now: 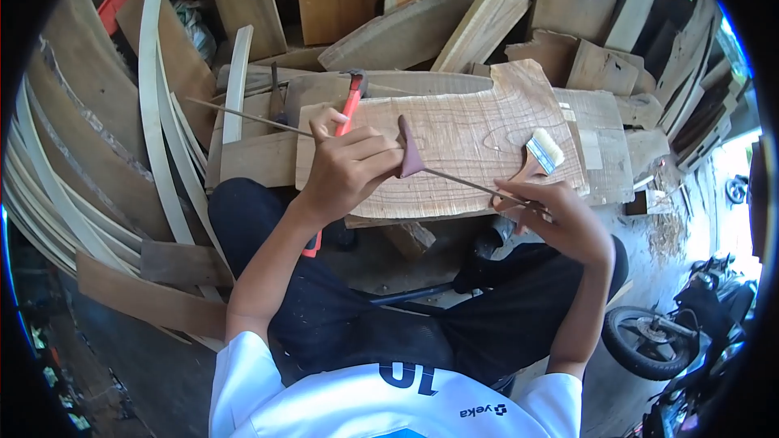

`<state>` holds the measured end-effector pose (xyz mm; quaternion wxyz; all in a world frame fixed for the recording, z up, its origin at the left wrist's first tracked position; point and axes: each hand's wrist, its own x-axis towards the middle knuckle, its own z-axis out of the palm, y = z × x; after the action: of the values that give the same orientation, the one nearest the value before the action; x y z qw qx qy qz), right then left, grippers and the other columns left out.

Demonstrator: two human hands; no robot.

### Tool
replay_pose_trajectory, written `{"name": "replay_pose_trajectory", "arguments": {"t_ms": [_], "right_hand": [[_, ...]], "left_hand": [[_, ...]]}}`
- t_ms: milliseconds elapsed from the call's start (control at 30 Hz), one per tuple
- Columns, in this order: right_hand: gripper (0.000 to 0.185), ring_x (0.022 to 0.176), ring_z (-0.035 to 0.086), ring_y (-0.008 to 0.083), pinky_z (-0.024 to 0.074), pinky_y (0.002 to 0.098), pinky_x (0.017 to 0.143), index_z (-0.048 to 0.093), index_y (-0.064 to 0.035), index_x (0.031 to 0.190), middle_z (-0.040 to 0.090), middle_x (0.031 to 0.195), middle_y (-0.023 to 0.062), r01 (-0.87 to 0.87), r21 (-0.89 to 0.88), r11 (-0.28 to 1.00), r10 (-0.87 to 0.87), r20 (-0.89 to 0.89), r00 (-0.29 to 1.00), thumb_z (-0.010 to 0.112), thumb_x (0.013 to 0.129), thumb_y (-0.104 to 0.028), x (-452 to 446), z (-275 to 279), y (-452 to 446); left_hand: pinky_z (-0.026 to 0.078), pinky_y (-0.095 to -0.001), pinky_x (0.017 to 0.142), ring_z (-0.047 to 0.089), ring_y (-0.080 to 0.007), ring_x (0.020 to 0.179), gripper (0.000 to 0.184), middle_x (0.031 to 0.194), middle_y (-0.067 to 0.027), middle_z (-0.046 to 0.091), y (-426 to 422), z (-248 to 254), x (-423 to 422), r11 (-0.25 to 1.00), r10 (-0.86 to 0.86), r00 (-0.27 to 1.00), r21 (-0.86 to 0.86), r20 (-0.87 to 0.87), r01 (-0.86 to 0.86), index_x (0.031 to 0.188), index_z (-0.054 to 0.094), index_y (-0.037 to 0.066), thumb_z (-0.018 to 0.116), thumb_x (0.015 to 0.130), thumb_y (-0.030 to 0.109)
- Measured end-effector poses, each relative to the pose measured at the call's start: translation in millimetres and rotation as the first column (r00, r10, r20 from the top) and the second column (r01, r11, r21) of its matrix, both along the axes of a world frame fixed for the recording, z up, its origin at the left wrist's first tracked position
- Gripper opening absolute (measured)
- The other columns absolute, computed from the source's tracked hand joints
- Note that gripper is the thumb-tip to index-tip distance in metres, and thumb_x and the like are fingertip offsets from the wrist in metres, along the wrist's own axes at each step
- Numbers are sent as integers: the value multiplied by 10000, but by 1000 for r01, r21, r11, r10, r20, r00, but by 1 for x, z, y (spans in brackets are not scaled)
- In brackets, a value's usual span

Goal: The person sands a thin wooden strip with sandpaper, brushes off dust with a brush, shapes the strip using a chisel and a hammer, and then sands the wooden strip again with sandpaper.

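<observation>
A thin, dark straight rod (458, 181) crosses above the wooden board (454, 130) at a slant. My left hand (349, 162) is closed around a folded maroon piece (411, 158), perhaps sandpaper or cloth, wrapped on the middle of the rod. Fingers of my right hand (556, 215) pinch the rod near its right end. Behind my left hand runs a red-handled tool (350, 104) with a dark metal head; whether the hand touches it I cannot tell. A paintbrush (542, 154) with pale bristles lies on the board, close to my right hand.
Wooden planks and offcuts (406, 28) lean behind the board. Long bent pale strips (154, 97) stand at the left. A motorbike wheel (652, 342) is on the floor at the lower right. My knees flank the board's near edge.
</observation>
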<state>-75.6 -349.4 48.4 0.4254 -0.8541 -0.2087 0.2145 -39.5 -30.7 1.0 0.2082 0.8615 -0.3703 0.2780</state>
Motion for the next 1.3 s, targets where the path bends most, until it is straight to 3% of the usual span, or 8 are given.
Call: {"name": "replay_pose_trajectory", "arguments": {"t_ms": [100,267,400,533,667,833,967,1300], "right_hand": [[394,677,663,239,515,338,673,620,1,1211,688,763,117,116,-167,979,-55,333,941,533,844,116,0,-19,14],[246,758,688,243,525,339,737,633,17,1066,698,758,76,-128,-220,967,186,270,945,524,857,89,2,-35,51],[134,753,694,290,526,365,724,647,20,979,705,750,117,7,-97,995,7,138,990,547,891,5,7,-31,36],[288,697,678,173,508,293,657,640,17,1153,699,722,66,-32,-204,978,39,30,999,502,903,55,10,-29,31],[157,756,698,266,526,339,731,661,30,954,693,701,126,-161,-129,978,166,26,986,517,901,-6,5,-42,51],[209,585,609,153,475,255,575,650,41,1061,683,678,74,28,-99,995,-29,-3,1000,505,911,41,10,-35,19],[240,508,538,155,470,265,557,656,44,1045,673,660,76,-95,-84,992,106,134,985,448,996,-65,12,-52,31],[193,738,703,267,529,329,719,672,63,1001,704,709,131,6,-59,998,-5,18,1000,545,859,31,16,-44,36]], "left_hand": [[268,-418,899,640,-91,803,142,807,68,654,-2,-1,-2,999,44,999,-26,1,-44,823,673,161,767,720,131],[281,-449,946,625,-48,798,60,822,96,643,-42,-18,-25,998,-68,996,2,59,68,804,664,220,655,809,161],[281,-442,933,640,-54,809,74,836,92,670,-8,-21,-2,1000,-8,1000,22,-16,9,821,675,215,629,848,163],[297,-435,928,662,-86,793,52,797,72,689,17,-29,15,988,126,992,88,-24,-124,821,702,209,729,783,185],[305,-437,971,654,-59,809,102,840,93,691,-44,-31,-15,991,-131,991,38,-27,132,811,690,222,613,849,168],[278,-440,948,663,-87,798,44,813,74,694,3,-42,13,998,42,994,57,-103,-37,828,689,194,719,799,180],[266,-435,950,662,-90,830,90,825,58,694,-23,-41,2,996,-68,994,-57,-86,63,809,678,173,743,748,160],[279,-447,959,671,-101,839,33,855,50,706,-1,-47,14,1000,3,996,20,-87,-1,838,696,170,678,818,190]]}}
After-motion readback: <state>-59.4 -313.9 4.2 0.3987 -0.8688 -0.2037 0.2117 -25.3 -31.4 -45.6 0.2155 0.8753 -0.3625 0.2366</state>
